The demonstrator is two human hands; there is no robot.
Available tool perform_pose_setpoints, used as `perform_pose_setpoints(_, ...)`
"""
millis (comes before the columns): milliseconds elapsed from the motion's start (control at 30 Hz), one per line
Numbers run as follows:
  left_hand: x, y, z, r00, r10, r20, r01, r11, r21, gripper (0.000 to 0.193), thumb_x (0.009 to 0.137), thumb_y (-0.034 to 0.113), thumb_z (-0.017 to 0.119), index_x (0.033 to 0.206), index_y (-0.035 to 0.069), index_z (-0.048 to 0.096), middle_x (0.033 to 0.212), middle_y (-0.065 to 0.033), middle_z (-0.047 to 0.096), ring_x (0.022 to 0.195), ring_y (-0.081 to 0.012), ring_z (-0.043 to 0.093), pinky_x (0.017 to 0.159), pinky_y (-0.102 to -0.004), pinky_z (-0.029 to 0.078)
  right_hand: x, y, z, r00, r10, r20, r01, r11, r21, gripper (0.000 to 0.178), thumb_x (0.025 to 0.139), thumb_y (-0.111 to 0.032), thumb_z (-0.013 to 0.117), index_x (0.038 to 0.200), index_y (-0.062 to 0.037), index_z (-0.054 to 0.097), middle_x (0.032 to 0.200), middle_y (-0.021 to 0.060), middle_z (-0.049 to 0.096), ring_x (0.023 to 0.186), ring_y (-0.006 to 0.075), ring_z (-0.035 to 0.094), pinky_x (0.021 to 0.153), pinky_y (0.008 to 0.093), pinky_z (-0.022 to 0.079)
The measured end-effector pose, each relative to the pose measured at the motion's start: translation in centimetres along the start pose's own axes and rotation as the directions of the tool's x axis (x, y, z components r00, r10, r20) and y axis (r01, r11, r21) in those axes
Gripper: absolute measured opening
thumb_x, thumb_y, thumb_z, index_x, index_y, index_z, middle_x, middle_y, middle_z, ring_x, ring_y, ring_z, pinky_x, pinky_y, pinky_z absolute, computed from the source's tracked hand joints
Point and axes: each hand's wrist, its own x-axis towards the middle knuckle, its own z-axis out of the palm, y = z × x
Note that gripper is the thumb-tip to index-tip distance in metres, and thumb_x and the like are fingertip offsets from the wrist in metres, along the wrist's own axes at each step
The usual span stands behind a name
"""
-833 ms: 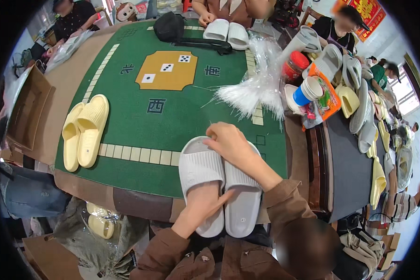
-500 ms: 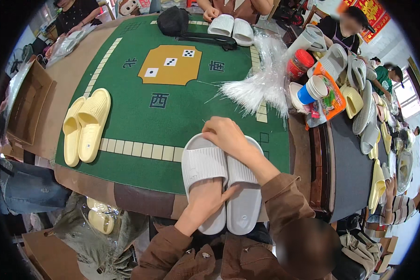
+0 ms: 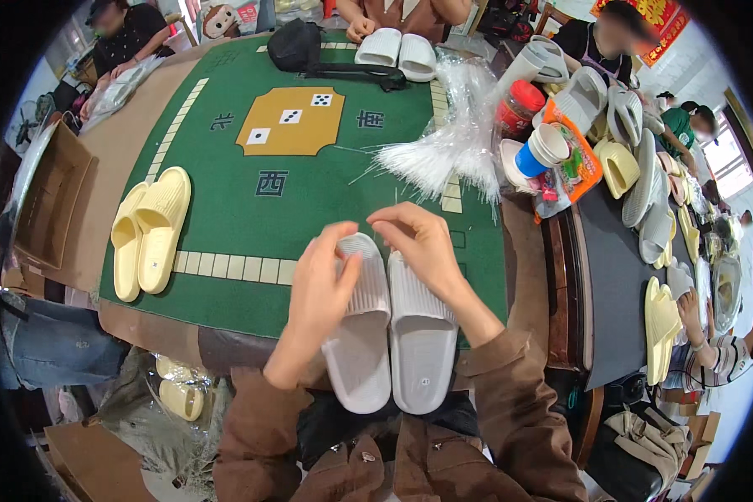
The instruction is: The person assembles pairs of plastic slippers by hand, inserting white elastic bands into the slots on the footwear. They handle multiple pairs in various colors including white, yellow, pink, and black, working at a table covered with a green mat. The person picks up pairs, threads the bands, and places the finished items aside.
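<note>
A pair of light grey ribbed slide slippers, the left slipper (image 3: 358, 360) and the right slipper (image 3: 424, 360), lies side by side at the near table edge, toes pointing away from me. My left hand (image 3: 322, 280) is over the left slipper's strap, its fingertips pinched together above the toe. Opposite it, my right hand (image 3: 422, 247) is pinched over the right slipper's toe. The two sets of fingertips nearly meet. Whatever they hold is too thin to make out. A bundle of clear plastic strands (image 3: 431, 159) lies beyond my right hand.
A cream slipper pair (image 3: 161, 230) lies left on the green mat (image 3: 226, 192). Farther off are a black bag (image 3: 297, 50) and white slippers (image 3: 378, 48). Cups (image 3: 542, 151) and a red-lidded jar (image 3: 519, 109) stand right, near many slippers. Co-workers sit around.
My left hand has come out from under the left slipper's strap and risen to the toe. My right hand has lifted slightly toward it. The view has shifted a little.
</note>
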Motion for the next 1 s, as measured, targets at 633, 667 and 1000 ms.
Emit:
perform_pose_setpoints(633,2.4,-3.1,3.7,0.970,-0.210,0.124,0.244,0.843,-0.480,0.023,0.101,0.014,0.051,0.108,0.000,0.068,0.082,-0.0020,0.065,0.069,-0.0068,0.054,0.064,-0.0224,0.047,-0.3,2.8,0.4,0.979,-0.082,-0.185,0.104,0.988,0.113,0.040,0.099,-0.001,0.043,0.139,-0.0066,0.040,0.097,0.0069,0.069,0.066,0.0099,0.052,0.063,0.0251,0.047)
perform_pose_setpoints(667,2.3,-3.2,3.7,0.974,-0.194,0.115,0.225,0.846,-0.483,0.024,0.101,0.014,0.050,0.108,0.000,0.068,0.082,-0.0016,0.064,0.070,-0.0069,0.054,0.065,-0.0225,0.047,-0.3,2.6,0.3,0.980,-0.054,-0.193,0.074,0.993,0.095,0.034,0.099,-0.002,0.045,0.132,-0.0056,0.047,0.095,0.0066,0.069,0.065,0.0096,0.052,0.062,0.0250,0.047)
perform_pose_setpoints(1000,2.5,-2.8,3.4,0.965,-0.233,0.121,0.258,0.758,-0.599,0.006,0.098,0.006,0.053,0.104,0.004,0.052,0.081,-0.0036,0.063,0.068,-0.0068,0.054,0.064,-0.0229,0.046,-1.0,1.6,0.5,0.960,-0.171,-0.220,0.150,0.982,-0.112,0.013,0.087,-0.001,0.064,0.098,-0.0027,0.070,0.080,0.0040,0.066,0.061,0.0087,0.054,0.055,0.0229,0.044)
